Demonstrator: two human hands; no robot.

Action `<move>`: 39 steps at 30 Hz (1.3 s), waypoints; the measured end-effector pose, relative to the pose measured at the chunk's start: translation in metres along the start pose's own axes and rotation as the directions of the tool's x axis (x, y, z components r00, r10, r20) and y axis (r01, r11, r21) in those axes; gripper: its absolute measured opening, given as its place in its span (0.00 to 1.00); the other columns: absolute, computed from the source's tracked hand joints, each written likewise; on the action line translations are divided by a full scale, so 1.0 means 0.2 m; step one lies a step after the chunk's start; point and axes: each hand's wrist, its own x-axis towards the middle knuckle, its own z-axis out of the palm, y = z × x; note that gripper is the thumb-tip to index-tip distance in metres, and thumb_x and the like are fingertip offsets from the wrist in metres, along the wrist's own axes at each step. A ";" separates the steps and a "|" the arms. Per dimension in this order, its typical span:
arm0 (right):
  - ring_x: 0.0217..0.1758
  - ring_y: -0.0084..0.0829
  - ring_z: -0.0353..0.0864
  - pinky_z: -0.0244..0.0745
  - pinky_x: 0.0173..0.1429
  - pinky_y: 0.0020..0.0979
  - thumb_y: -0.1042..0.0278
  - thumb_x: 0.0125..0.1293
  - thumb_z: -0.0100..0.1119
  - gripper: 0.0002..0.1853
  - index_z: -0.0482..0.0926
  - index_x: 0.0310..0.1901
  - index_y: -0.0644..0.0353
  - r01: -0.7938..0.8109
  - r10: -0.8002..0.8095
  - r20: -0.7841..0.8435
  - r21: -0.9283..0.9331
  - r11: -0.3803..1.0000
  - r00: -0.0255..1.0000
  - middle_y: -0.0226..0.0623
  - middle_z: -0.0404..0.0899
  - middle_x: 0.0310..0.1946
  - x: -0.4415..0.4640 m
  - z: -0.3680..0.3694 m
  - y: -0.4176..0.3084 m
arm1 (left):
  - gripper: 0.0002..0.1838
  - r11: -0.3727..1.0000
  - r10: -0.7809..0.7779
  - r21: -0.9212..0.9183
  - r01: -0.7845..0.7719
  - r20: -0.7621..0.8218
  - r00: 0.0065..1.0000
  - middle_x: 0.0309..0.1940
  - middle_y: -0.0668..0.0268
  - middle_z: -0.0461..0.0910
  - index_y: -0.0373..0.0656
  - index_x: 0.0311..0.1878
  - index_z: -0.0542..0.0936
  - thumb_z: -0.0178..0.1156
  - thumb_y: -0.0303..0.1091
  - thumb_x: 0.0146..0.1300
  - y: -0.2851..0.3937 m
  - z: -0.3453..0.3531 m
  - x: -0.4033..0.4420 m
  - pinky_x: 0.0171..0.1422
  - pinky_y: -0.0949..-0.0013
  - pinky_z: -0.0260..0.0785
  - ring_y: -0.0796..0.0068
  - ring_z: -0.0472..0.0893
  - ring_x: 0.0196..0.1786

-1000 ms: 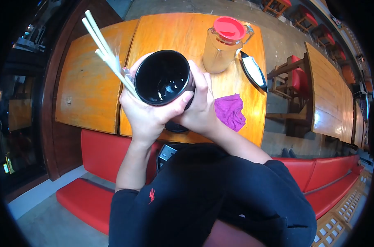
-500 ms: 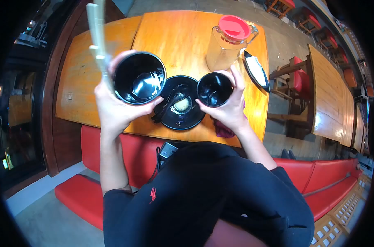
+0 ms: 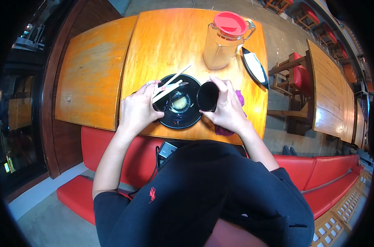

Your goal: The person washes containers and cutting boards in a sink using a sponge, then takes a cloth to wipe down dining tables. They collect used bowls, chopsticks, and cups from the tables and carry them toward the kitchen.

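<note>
My left hand [image 3: 138,109] is wrapped around a black cup [image 3: 160,102], tipped inward at the left rim of a black bowl [image 3: 182,120]. Pale wooden chopsticks [image 3: 170,87] jut out by its fingers and lie across the bowl's upper left; whether the fingers grip them too is hidden. On the other side my right hand [image 3: 229,106] grips a second black cup [image 3: 207,97], tilted with its dark mouth toward the bowl. A dark utensil and some pale, wet-looking remains [image 3: 179,103] show inside the bowl.
A clear pitcher [image 3: 217,51] with a red lid stands behind the right cup. Right of it lies a dark, boat-shaped dish [image 3: 254,68] with a white inside. A purple cloth [image 3: 224,130] is near the table's [image 3: 162,37] front edge, before a red bench [image 3: 96,152].
My left hand has lowered and moved right with its cup, tipping it toward the bowl. The chopsticks swung from upright down over the bowl. My right hand has tilted its cup inward.
</note>
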 end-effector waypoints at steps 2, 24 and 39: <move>0.49 0.49 0.69 0.68 0.54 0.42 0.74 0.39 0.74 0.51 0.50 0.63 0.55 0.016 -0.016 0.012 0.000 1.000 1.000 0.48 0.69 0.47 0.01 0.00 -0.01 | 0.34 1.000 0.007 0.027 -0.008 0.015 1.000 0.45 0.62 0.80 0.47 0.51 0.75 0.72 0.35 0.32 0.02 -0.01 0.00 0.45 0.63 0.76 0.62 0.81 0.43; 0.48 0.40 0.69 0.62 0.56 0.38 0.72 0.50 0.55 0.20 0.66 0.48 0.53 0.387 -0.217 0.373 -0.476 0.790 0.902 0.44 0.71 0.38 0.11 0.16 -0.14 | 0.35 0.989 -0.001 0.147 -0.021 0.152 0.988 0.47 0.60 0.79 0.43 0.53 0.73 0.71 0.35 0.34 0.08 -0.01 0.05 0.43 0.60 0.76 0.58 0.82 0.39; 0.57 0.46 0.68 0.65 0.61 0.40 0.70 0.39 0.76 0.41 0.57 0.53 0.59 -0.120 0.107 0.094 0.153 0.981 0.990 0.45 0.67 0.50 0.17 -0.01 -0.09 | 0.39 0.633 -0.098 -0.771 -0.068 -0.167 0.981 0.48 0.61 0.76 0.34 0.56 0.70 0.75 0.31 0.37 0.16 -0.31 0.06 0.59 0.69 0.68 0.71 0.77 0.52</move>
